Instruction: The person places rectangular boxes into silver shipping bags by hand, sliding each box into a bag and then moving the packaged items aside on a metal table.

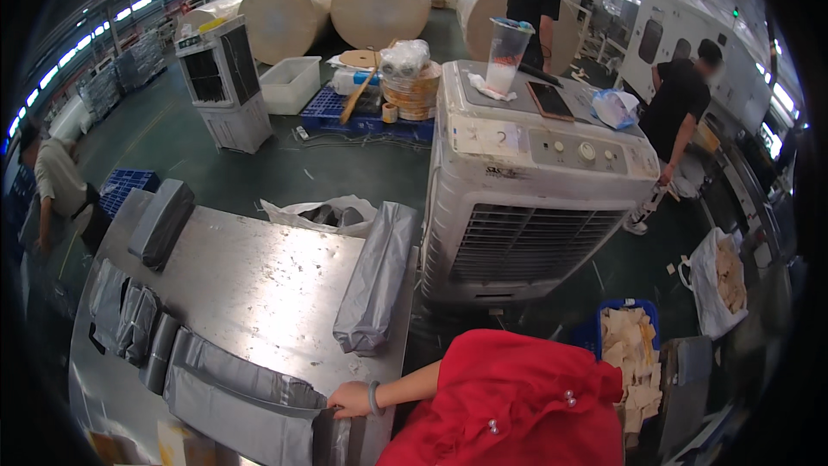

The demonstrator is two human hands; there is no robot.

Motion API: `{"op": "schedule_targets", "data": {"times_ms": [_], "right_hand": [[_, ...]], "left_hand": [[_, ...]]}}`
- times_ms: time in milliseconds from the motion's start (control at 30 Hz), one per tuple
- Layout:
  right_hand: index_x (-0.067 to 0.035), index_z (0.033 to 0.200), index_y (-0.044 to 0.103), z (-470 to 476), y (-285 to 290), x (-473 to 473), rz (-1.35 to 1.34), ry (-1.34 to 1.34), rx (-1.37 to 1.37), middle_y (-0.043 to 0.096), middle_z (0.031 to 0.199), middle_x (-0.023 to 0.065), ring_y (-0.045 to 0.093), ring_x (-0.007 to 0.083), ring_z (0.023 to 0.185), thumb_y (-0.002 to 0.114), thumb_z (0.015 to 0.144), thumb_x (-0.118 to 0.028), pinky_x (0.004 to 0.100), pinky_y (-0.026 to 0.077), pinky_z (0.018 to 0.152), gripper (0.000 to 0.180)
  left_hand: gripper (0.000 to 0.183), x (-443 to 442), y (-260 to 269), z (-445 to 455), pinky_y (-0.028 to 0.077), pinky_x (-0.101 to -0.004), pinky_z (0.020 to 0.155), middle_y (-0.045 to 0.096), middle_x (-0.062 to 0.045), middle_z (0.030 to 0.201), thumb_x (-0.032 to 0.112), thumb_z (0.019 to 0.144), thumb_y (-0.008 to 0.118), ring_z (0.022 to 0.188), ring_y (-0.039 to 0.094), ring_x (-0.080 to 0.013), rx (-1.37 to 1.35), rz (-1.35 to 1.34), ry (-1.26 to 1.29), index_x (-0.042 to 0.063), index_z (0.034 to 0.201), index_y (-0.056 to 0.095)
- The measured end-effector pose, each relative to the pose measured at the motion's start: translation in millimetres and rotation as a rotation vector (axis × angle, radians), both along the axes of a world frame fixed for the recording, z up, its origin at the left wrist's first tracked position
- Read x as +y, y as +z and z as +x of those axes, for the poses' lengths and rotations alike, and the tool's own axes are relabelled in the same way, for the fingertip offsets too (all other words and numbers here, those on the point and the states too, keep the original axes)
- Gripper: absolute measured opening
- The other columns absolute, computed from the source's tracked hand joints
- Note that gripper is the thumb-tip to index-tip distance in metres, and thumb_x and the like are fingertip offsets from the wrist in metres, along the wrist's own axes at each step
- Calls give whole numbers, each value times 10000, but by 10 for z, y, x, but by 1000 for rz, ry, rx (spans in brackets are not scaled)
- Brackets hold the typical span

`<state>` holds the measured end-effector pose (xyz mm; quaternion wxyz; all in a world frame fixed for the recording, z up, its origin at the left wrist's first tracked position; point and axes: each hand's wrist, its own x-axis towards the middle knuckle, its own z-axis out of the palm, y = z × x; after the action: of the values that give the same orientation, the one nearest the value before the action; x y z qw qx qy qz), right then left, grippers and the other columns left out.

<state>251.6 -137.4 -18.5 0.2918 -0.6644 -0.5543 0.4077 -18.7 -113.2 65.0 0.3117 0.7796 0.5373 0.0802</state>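
My right hand [352,398], with a grey bangle at its wrist, reaches left from a red sleeve. Its fingers close on the right end of a long grey plastic-wrapped package [239,411] lying along the near part of a metal table [259,272]; the fingertips are partly hidden. My left hand is out of view. Left of that package lie smaller grey wrapped bundles [136,323]. Another grey package [162,223] rests near the table's far left edge. One more long package [375,278] lies along the right edge.
A large air cooler [498,181] stands beyond the table's right edge, carrying a plastic cup [508,58] and a phone [550,101]. A blue basket of paper scraps [631,356] stands right. Other people [676,97] work nearby. Large paper rolls [381,6] stand behind.
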Motion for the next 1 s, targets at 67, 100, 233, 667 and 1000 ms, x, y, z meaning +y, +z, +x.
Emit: {"op": "schedule_targets", "data": {"times_ms": [67,100,233,667,1000], "right_hand": [[-75,830,614,1,-5,-47,-51,48,119,644,743,147,625,352,729,564,819,-218,455,478,641,152],[-72,831,614,30,-69,-62,-16,90,72,643,751,155,624,357,731,559,820,-220,454,478,651,158],[-53,845,611,1,-161,-90,140,140,-211,646,768,175,621,368,733,533,827,-208,454,478,680,174],[23,1285,410,379,-407,31,-125,358,86,665,902,171,663,297,833,428,881,-136,378,519,708,435],[-90,1194,555,465,354,500,947,977,-688,514,1317,56,445,201,1240,522,805,-115,399,369,1025,391]], "left_hand": [[304,17,-166,231,446,-429,621,598,-223,746,255,926,527,674,575,-335,-5,-76,-92,-4,784,602],[229,60,-241,455,455,-417,612,607,-203,780,224,902,563,679,588,-322,-181,195,-335,10,832,604],[348,229,-398,1282,472,-444,671,609,-242,846,267,830,626,762,586,-412,-271,62,-348,-27,1000,555],[320,-1124,-843,-641,474,-371,800,590,-207,1014,171,847,606,900,576,-293,182,-251,447,-14,1103,555],[346,-17,6,-328,425,-428,896,584,-91,1168,79,759,528,1078,546,-269,122,668,-446,95,1099,595]]}}
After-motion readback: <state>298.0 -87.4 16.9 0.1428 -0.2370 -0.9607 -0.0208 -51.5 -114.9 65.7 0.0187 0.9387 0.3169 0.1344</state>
